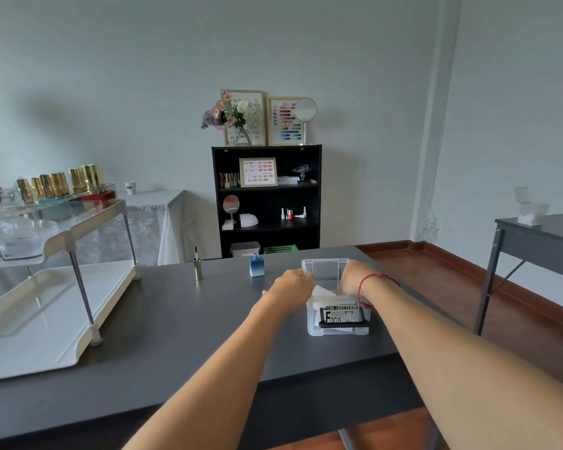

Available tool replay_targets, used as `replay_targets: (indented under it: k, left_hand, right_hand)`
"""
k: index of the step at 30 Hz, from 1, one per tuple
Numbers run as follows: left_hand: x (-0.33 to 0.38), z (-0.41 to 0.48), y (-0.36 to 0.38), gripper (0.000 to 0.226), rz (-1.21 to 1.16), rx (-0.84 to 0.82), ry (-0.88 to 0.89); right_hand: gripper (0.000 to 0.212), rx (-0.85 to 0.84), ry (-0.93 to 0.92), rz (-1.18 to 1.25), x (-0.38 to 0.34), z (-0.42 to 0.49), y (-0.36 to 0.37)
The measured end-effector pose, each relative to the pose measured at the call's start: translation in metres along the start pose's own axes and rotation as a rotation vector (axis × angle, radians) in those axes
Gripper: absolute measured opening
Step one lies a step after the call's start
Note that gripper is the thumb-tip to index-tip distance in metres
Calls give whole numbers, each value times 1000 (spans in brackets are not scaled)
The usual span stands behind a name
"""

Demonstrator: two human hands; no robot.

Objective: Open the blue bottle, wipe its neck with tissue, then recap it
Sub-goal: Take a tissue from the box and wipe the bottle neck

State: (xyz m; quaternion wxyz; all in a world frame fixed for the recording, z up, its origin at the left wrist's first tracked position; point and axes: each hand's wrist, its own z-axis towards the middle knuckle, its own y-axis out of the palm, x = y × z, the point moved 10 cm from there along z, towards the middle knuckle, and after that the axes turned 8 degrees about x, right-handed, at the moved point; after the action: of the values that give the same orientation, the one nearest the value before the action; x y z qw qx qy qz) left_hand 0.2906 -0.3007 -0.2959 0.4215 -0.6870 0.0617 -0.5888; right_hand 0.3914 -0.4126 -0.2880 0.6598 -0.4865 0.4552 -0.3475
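Note:
The small blue bottle (256,267) stands on the dark table (163,319), its narrow neck bare. To its left a gold cap (198,269) stands on end with its black brush pointing up. Right of the bottle sits a clear plastic box (338,324) with white tissue (320,293) inside. Its clear lid (325,270) is tilted up at the far side. My left hand (294,282) grips the lid's left edge and my right hand (355,278) grips its right edge. A red string circles my right wrist.
A white two-tier rack (46,287) with glassware and gold tubes fills the table's left side. A black bookshelf (267,203) stands behind the table. A second grey table (540,235) is at the right across wooden floor.

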Motion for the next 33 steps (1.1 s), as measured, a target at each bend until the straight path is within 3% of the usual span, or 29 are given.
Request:
replay_targets:
  k: [6,9,11,14,17,30,33]
  left_hand:
    - [4,3,-5,29,28,66,-1]
    - [19,7,-17,14,28,141,60]
    - [29,9,-22,7,4,174,93]
    - [36,10,-23,15,-17,195,101]
    - [36,8,-22,44,-19,209,70]
    - [36,12,-3,7,-251,104,40]
    - [37,11,1,17,-260,106,56]
  right_hand:
    - [5,166,-30,70,2,-7,-21]
    - [19,194,-6,141,9,-8,-25]
    - [16,190,22,236,15,-8,-25]
    - [20,212,44,423,21,-9,-28]
    - [29,231,15,529,21,-14,-29]
    - [18,184,-49,547,20,-28,-33]
    - [20,182,-50,535,21,-29,-33]
